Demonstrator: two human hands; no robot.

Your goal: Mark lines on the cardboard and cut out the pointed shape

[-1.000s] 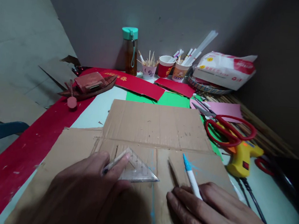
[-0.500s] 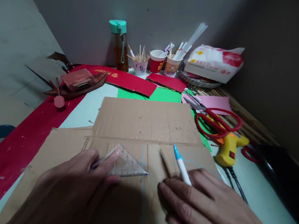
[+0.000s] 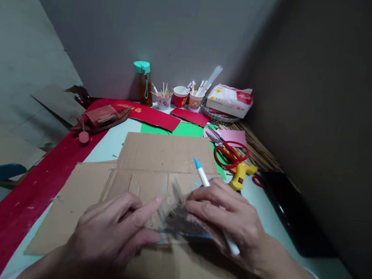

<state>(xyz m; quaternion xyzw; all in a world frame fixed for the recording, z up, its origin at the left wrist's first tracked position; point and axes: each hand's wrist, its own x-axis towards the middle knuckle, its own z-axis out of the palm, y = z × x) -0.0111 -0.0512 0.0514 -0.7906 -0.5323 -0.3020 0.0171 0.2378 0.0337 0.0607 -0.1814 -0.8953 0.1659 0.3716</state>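
A clear triangular set square [image 3: 172, 220], smeared by motion, lies over the brown cardboard [image 3: 167, 153] between my hands. My left hand [image 3: 113, 227] has its thumb and index finger at the set square's left end, closed on it. My right hand [image 3: 227, 213] is wrapped round a white marker [image 3: 203, 176] whose blue tip points up and away. The right fingertips also reach the set square's right part. Light blue lines run on the cardboard near both hands.
Red-handled scissors [image 3: 231, 156], a yellow glue gun [image 3: 240, 176] and a black phone-like slab [image 3: 293, 214] lie to the right. At the back stand a bottle [image 3: 145, 88], several paper cups [image 3: 180, 97] and a tissue pack [image 3: 230, 100]. A model boat [image 3: 103, 119] sits at left.
The set square has shifted right, from under my left hand to between both hands. My right hand still holds the marker and now touches the set square. The camera view has tilted upward.
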